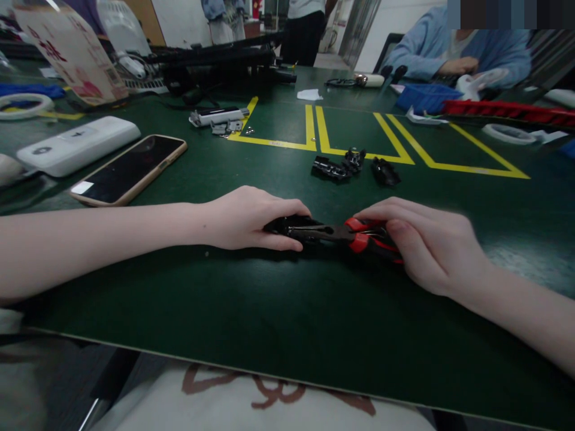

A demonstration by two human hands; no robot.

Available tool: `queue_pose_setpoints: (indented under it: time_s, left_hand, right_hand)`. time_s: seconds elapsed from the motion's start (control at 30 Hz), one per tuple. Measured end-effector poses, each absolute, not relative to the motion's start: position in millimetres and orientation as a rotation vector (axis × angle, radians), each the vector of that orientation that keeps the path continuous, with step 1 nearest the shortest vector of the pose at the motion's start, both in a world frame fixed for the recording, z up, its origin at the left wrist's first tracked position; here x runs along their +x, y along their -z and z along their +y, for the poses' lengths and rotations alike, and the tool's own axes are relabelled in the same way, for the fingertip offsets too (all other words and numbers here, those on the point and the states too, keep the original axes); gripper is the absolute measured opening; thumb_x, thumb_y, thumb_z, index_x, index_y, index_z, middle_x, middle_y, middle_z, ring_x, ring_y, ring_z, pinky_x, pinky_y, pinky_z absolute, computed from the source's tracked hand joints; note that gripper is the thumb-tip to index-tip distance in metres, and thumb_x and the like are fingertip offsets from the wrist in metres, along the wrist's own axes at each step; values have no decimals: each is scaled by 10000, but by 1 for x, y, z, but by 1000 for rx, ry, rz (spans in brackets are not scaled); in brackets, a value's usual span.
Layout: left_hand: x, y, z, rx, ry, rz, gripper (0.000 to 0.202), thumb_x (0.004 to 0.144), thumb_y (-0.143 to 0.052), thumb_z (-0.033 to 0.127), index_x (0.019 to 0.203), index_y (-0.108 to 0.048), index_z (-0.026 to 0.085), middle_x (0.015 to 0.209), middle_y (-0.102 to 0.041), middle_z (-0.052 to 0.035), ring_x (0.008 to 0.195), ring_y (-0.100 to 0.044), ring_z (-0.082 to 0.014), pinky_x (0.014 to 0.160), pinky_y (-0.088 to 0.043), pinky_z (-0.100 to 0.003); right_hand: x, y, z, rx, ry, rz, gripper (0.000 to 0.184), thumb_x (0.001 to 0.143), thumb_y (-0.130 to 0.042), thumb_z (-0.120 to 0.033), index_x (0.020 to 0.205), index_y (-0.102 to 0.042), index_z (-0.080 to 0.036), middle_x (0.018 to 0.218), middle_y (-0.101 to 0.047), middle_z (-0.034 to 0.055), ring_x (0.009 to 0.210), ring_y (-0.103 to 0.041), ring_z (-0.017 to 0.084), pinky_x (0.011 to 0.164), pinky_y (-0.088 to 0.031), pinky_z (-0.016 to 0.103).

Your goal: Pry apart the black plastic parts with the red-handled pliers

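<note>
My left hand point(251, 218) is closed around a small black part point(281, 225) low over the green table, thumb and fingers pinching it from both sides. In my right hand point(431, 239) is a pair of pliers point(354, 234) with red and black handles. Their dark jaws point left and lie against the black part; what the tips grip is hard to make out. Just beyond my hands lie several loose black plastic pieces point(331, 169), with a rounder black piece point(385, 172) to their right.
On the left are a phone point(130, 169), a white power bank point(81, 143) and a bottle point(72, 54). Yellow tape outlines point(278, 143) mark the green table point(251, 299). Metal pieces point(220, 120) lie behind. A person in blue sleeves point(417, 45) sits across, near a blue tray point(426, 97).
</note>
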State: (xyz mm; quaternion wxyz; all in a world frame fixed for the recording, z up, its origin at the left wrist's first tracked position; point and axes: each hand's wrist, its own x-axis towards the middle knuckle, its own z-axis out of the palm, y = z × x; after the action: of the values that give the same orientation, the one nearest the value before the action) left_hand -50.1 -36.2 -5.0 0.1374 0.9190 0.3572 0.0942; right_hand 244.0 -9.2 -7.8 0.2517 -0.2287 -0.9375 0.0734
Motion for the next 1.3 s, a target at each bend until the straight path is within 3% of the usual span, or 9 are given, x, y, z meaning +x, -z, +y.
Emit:
queue_pose_setpoints:
  time_s: [0.2, 0.4, 0.63, 0.83, 1.3]
  left_hand:
    - [-50, 5, -38, 2653, -279, 1051, 418, 944, -592, 440, 1279, -556, 193, 949, -711, -21, 744, -637, -141, 626, -384, -206]
    - [-51, 5, -38, 2658, -305, 1028, 395, 944, -598, 432, 1254, -577, 188, 903, -696, -15, 715, -616, -134, 619, -375, -204]
    - [-52, 7, -37, 2669, -313, 1028, 416, 928, -618, 461, 1251, -586, 201, 890, -697, -10, 716, -625, -136, 617, -380, -203]
    - [-53, 8, -36, 2635, -305, 1027, 438, 931, -601, 479, 1282, -568, 219, 976, -716, -26, 782, -658, -154, 643, -410, -214]
    - [-46, 0, -40, 2562, -229, 1061, 430, 925, -611, 467, 1296, -570, 253, 995, -723, -31, 793, -661, -173, 660, -433, -237]
  right_hand:
    - [252, 5, -7, -505, 2, -2531, 316, 1026, -345, -198, 1179, -611, -120, 1175, -640, 171, 1077, -643, 235, 849, -549, 369]
    - [259, 2, -5, -518, 145, -2514, 260, 1008, -381, -160, 1080, -629, -190, 951, -713, 87, 827, -698, 190, 677, -550, 318]
    - [256, 4, 0, -570, 38, -2614, 252, 1027, -413, -277, 1080, -632, -164, 940, -698, 85, 781, -676, 182, 614, -529, 297]
    - [255, 4, -2, -627, 47, -2725, 461, 951, -529, -519, 1179, -627, -131, 1037, -682, 138, 846, -680, 256, 652, -570, 370]
    - [258, -2, -7, -625, 89, -2658, 441, 852, -702, -451, 1164, -647, -145, 1040, -686, 123, 894, -652, 254, 714, -575, 387]
